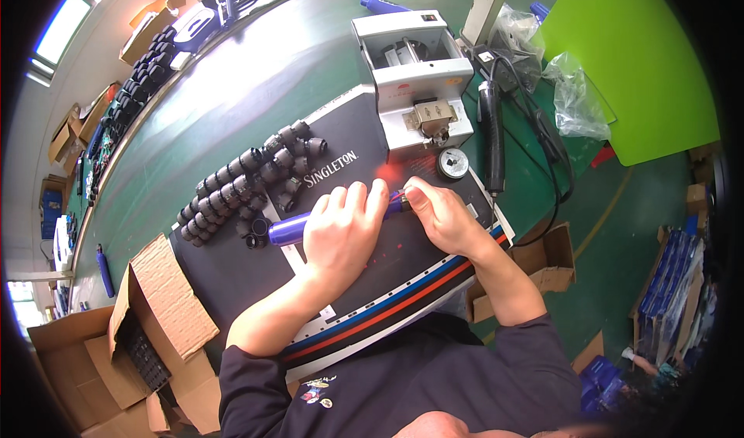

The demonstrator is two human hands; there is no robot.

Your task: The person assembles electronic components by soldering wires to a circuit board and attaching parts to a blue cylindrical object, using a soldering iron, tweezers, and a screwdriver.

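Over the dark mat [364, 263], my left hand [341, 232] is wrapped round a blue cylindrical handle [287, 232], its wider end pointing left. My right hand [443, 219] is closed at the handle's narrow right end, thumb on top. Something small and reddish, perhaps wires, shows beside that thumb; the fingertips hide most of it. Left of the hands lie rows of black ribbed cylindrical parts [229, 184], with a few loose black rings [256, 241] close to the handle's wide end.
A grey-white bench machine [422, 77] stands beyond my hands, with a round tin [452, 163] before it. Right of it are a black cylindrical power tool [490, 136], cables and plastic bags [577, 93]. A green board [643, 74] rises far right. Cardboard boxes [167, 294] stand lower left.
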